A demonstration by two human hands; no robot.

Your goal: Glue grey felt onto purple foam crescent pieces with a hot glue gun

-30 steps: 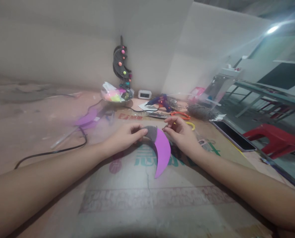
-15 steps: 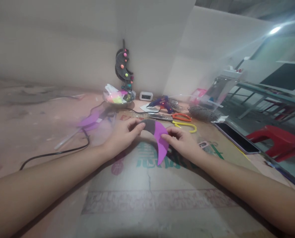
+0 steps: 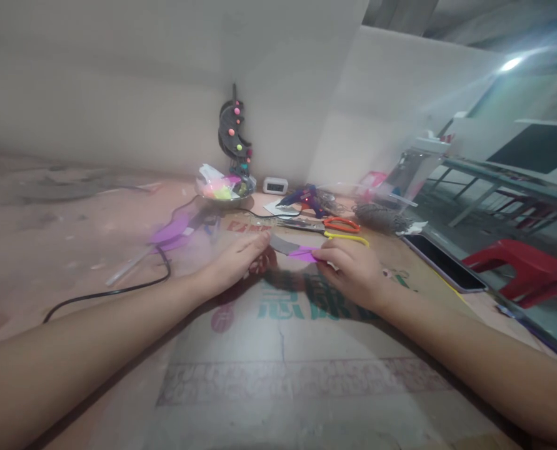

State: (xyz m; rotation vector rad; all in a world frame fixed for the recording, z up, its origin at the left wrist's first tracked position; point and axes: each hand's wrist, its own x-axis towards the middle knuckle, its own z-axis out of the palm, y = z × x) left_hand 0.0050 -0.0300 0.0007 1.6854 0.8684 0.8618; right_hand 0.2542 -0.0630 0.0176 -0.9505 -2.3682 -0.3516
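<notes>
Right hand point(image 3: 351, 269) pinches a curved piece point(image 3: 293, 249) by its purple part point(image 3: 304, 253), left hand point(image 3: 243, 257) apparently its grey end point(image 3: 282, 244).

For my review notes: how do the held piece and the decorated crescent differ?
The held piece is gray and purple; the decorated crescent is gray with coloured balls. The held piece is in both hands; the decorated crescent is upright by the wall. Both show gray.
</notes>
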